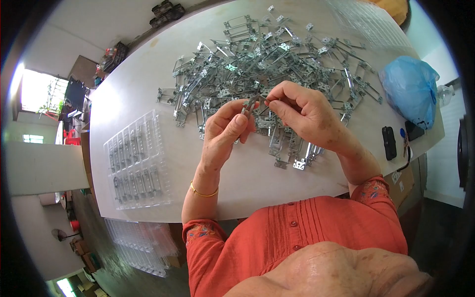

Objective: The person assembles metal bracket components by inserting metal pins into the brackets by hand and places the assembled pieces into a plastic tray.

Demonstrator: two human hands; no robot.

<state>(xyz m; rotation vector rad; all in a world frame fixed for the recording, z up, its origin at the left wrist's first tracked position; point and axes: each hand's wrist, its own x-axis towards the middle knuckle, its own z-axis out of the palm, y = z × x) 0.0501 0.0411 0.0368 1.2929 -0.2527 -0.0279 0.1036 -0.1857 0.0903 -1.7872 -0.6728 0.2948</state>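
Note:
Near the middle of the view, my left hand [226, 123] pinches a small metal bracket [251, 105] between thumb and fingers. Close on its right, my right hand [302, 110] has thumb and forefinger pinched together at the bracket's upper end. The fingers cover much of the piece, so its full shape is hidden. Behind and below both hands spreads a large heap of similar metal brackets [262, 59], tangled together on the pale table [198, 183]. To the left of my left hand lies a clear plastic tray [162, 148] with metal pieces set in rows of its slots.
A blue plastic bag [410, 86] sits at the table's right side, with a black case [389, 143] and scissors [405, 143] nearby. Stacked clear trays [368, 22] lie at the far right corner. More clear trays [141, 242] are stacked below the table's left front edge.

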